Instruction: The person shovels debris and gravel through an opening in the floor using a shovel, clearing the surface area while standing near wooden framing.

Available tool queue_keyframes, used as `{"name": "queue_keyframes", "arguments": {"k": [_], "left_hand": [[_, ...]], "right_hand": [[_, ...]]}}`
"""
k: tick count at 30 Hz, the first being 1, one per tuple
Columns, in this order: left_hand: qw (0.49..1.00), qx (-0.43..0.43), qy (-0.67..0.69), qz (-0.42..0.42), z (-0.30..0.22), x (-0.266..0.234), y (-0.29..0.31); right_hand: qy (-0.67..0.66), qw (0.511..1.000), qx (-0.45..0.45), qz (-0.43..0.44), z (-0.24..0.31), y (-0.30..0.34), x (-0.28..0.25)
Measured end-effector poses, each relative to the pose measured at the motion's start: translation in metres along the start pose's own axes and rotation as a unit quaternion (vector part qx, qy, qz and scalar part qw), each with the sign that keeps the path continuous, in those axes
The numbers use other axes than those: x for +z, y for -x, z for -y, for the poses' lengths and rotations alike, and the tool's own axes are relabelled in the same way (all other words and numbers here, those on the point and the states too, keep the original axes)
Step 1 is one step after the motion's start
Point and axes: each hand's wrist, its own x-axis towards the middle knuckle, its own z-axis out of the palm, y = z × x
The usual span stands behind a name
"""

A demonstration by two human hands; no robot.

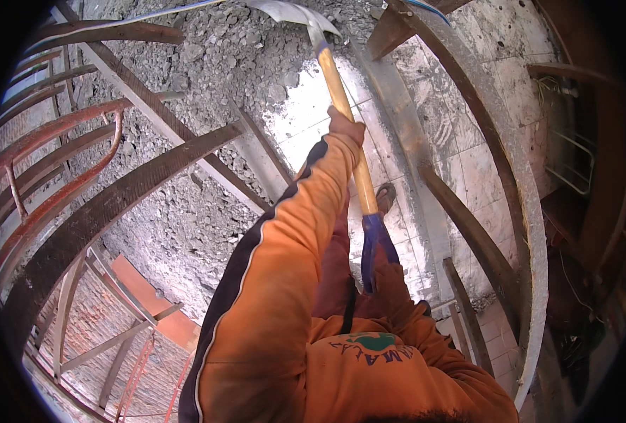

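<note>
A shovel (336, 81) runs up the middle of the view, with a wooden shaft, a blue handle at its near end and a pale metal blade at the far end. Stretched forward in an orange sleeve, my left hand (346, 128) is closed round the middle of the shaft. My right hand (388, 277) is close to my body, closed on the blue handle; its fingers are partly hidden. The blade (288, 13) lies against a heap of grey rubble (218, 63) at the top edge, its tip cut off by the view.
Dark timber beams (140, 169) cross the left side, beside a rusty metal frame (66, 169). A long curved beam (500, 141) and a metal strip (397, 106) flank the right. Pale floor tiles (299, 116) show under the shaft. My sandalled foot (385, 195) stands beside the shaft.
</note>
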Motion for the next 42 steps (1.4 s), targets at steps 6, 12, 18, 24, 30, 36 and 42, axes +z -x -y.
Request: {"name": "queue_keyframes", "arguments": {"k": [6, 12, 18, 24, 30, 36, 42], "left_hand": [[0.997, -0.05, -0.013, 0.049, 0.065, 0.032, 0.085], [0.942, -0.058, 0.318, 0.088, 0.043, -0.006, 0.11], [0.956, -0.011, 0.29, 0.038, -0.006, -0.059, 0.017], [0.958, -0.114, 0.254, 0.062, 0.049, 0.022, 0.065], [0.957, -0.102, 0.261, 0.08, 0.062, 0.041, 0.13], [0.81, -0.087, 0.563, 0.139, 0.05, 0.024, 0.147], [0.873, -0.282, 0.361, 0.169, 0.163, 0.134, 0.206]], "right_hand": [[0.005, 0.999, 0.035, -0.027, -0.001, 0.064, 0.004], [0.066, 0.996, -0.008, -0.062, -0.017, 0.079, 0.022], [0.022, 1.0, -0.01, -0.016, -0.015, -0.025, 0.019], [0.044, 0.996, 0.04, 0.072, -0.059, 0.052, 0.069], [0.029, 0.993, -0.031, -0.112, -0.081, 0.127, 0.036], [-0.359, 0.857, 0.261, -0.262, -0.083, 0.184, 0.018], [-0.625, 0.528, 0.437, -0.374, -0.087, 0.287, 0.058]]}}
